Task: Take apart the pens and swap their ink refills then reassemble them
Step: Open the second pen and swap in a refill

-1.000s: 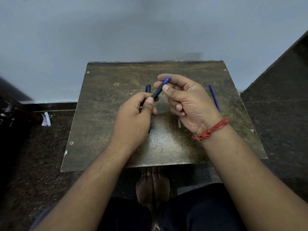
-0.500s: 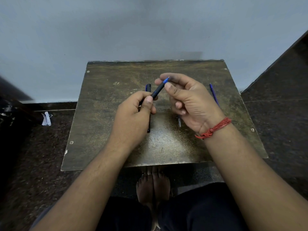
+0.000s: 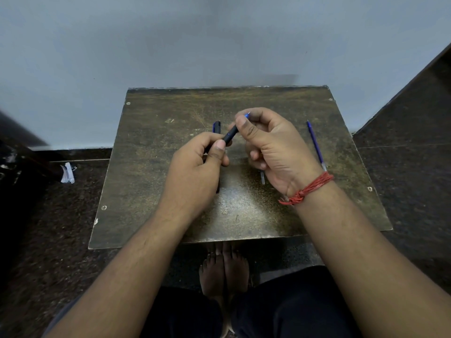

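A: Where's the pen rn?

B: Black pen barrel [image 3: 229,137] is held up over the middle of the surface [image 3: 151,152], tilted, tip end pointing up and away. Left hand [image 3: 195,172] wraps the lower barrel, thumb pressed on top. Looks like that's the anchor so the body can't spin.

A: And the right?

B: Right hand [image 3: 271,145] pinches the blue tip end [image 3: 247,115] btw thumb and forefinger, other fingers curled under. Reads to me as twisting the nose piece, but whether on or off I can't tell.

A: Other parts?

B: Loose blue refill [image 3: 315,144] lies on the surface well to the right of the held barrel, prob parked out of the way till its turn. Second pen [image 3: 216,127] lies just left of the barrel, mostly hidden behind the left hand. A small clear piece [image 3: 262,177] peeks out under the right palm; can't say what it is.

A: Both grips firm, then?

B: Yes, neither grip is spread: left clasps the barrel, right nips the tip. Two opposed holds suit a threaded joint, imo.
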Tool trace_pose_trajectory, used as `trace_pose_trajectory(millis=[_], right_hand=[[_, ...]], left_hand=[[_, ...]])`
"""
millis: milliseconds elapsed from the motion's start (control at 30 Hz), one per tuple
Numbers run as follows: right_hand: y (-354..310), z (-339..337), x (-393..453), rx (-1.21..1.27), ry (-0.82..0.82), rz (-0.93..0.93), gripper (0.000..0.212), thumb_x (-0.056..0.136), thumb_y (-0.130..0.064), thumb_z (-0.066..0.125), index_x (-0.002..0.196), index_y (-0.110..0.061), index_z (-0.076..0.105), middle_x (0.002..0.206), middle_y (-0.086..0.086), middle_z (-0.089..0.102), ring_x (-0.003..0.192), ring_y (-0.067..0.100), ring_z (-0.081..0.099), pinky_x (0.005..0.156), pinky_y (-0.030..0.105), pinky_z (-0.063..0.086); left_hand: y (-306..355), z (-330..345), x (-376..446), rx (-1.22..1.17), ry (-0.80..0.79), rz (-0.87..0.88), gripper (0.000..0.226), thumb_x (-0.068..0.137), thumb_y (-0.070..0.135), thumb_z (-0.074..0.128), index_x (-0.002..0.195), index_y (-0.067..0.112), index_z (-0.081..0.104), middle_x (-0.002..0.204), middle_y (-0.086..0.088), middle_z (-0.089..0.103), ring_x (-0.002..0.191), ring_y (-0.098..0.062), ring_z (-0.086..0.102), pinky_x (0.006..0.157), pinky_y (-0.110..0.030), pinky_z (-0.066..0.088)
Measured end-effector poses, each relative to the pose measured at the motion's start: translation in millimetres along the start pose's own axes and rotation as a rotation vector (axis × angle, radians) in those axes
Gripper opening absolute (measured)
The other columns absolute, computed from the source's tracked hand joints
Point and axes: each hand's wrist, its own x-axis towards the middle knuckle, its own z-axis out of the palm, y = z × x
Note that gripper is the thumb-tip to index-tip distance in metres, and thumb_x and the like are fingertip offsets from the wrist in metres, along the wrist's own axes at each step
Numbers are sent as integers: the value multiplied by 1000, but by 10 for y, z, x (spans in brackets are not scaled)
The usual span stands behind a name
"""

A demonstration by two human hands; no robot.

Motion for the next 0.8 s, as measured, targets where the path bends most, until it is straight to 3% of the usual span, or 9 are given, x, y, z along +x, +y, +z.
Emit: trace_pose_trajectory(millis=[67,133,300,400,500,633,800], right_hand=[[-6,-14,0,8,-33,-6,15,94,-17,66,108,-12,66,101,6,74,41,5,38,37,17,21],[-15,-20,-5,16,-69,-6,15,96,-12,61,110,-10,67,106,9,74,40,4,36,36,17,22],[-27,-12,-6,20,-51,-3,6,96,-7,60,96,-8,66,95,13,70,38,3,33,35,15,23],[-24,21,-5,26,-18,1,2,95,-8,62,94,-7,61,83,6,66,38,3,31,36,14,21],[-25,53,-8,58,1,12,10,95,-7,62,88,-10,56,77,5,59,37,2,31,36,14,20],[-18,90,-21,89,15,24,20,96,-6,61,80,-15,52,74,5,54,37,2,32,37,14,21],[-27,144,-37,130,53,41,25,96,-5,60,76,-16,50,65,-1,55,37,2,32,36,15,22]], left_hand=[[-9,-3,4,10,10,12,19,102,18,50,98,22,68,74,4,64,62,-10,55,58,-11,43],[-9,-2,-1,15,5,15,19,102,17,50,96,21,68,74,5,64,63,-8,55,59,-12,43],[-27,8,-3,50,-17,35,20,100,18,52,86,26,64,72,7,61,57,-1,48,55,-13,39],[-52,19,13,63,-8,51,17,99,17,55,87,24,65,72,4,62,60,-2,48,57,-16,38],[-60,29,17,63,13,68,16,97,15,57,89,27,65,71,5,62,61,-3,50,59,-19,40],[-84,45,15,84,47,113,18,96,13,59,91,28,66,73,-1,64,67,-17,57,64,-32,46],[-125,51,22,186,105,182,12,91,17,58,95,19,69,75,1,65,69,-15,56,65,-38,48]])
